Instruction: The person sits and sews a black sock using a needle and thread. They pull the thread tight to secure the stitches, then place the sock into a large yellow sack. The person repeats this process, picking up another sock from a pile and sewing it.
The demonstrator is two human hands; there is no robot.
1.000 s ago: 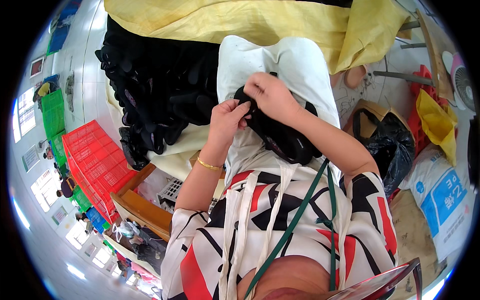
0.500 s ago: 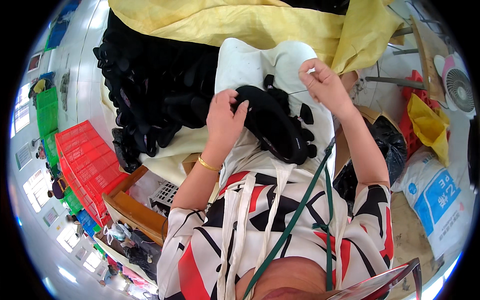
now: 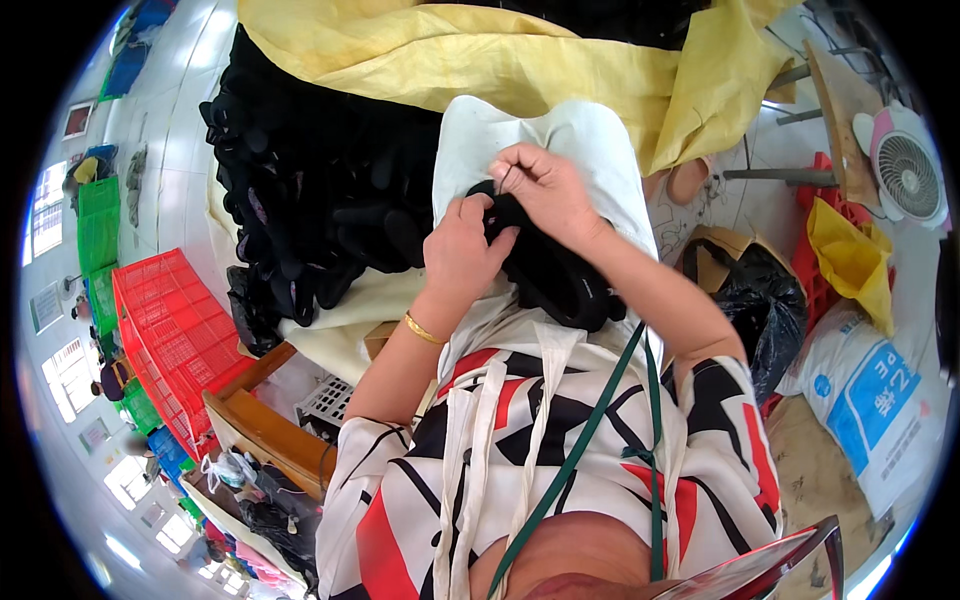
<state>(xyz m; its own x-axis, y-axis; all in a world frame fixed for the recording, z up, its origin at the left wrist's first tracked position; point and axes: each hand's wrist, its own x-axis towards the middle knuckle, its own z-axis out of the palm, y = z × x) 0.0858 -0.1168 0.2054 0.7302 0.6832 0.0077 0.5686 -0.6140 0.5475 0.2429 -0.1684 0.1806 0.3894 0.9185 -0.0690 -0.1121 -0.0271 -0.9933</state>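
A black cloth shoe (image 3: pixel 560 280) lies across the white apron (image 3: pixel 590 130) on my lap, its opening facing up. My left hand (image 3: pixel 465 245) is closed on the shoe's far end, thumb and fingers pressing its edge. Right above that spot, my right hand (image 3: pixel 545 190) pinches a thin dark thread (image 3: pixel 502 182) close to the shoe. Whether a needle is between those fingertips is too small to tell. The right hand and wrist hide part of the shoe and the small black pieces beside it.
To the left, a large heap of black shoes (image 3: pixel 320 190) covers the surface beside me. Yellow cloth (image 3: pixel 560 65) is draped beyond my lap. Red crates (image 3: pixel 175 330) and a wooden drawer (image 3: pixel 270 420) stand at left. A black bag (image 3: pixel 765 300), white sack (image 3: pixel 865 390) and fan (image 3: pixel 905 175) are at right.
My right hand has come down and left from its raised place at the right, to the shoe's far end beside my left hand. The left hand still grips the shoe, slightly nearer me.
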